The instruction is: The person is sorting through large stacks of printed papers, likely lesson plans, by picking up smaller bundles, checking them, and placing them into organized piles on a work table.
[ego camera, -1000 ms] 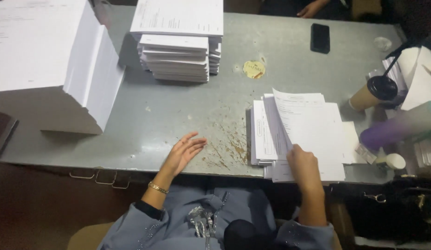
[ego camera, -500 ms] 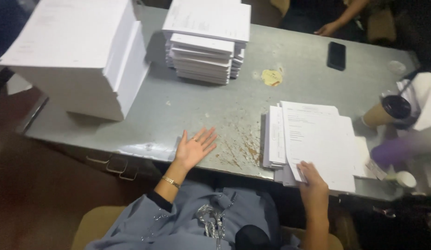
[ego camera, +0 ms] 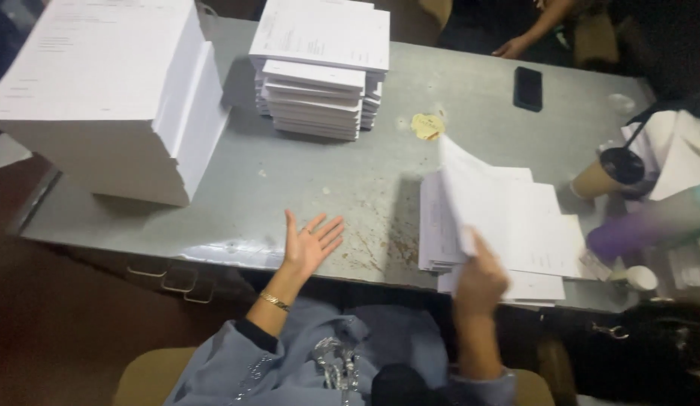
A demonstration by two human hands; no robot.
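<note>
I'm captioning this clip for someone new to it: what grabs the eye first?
Two tall stacks of white paper: the big block at the table's far left and a ragged pile beside it. Nearer, the right hand lifts sheets from a low stack, while the left hand hovers open, palm up, over the stained grey table.

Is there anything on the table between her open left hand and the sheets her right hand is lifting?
Nothing visible. The left hand is open, palm up, and only bare, stained table lies between it and the paper sheets lifted by the right hand.
</note>
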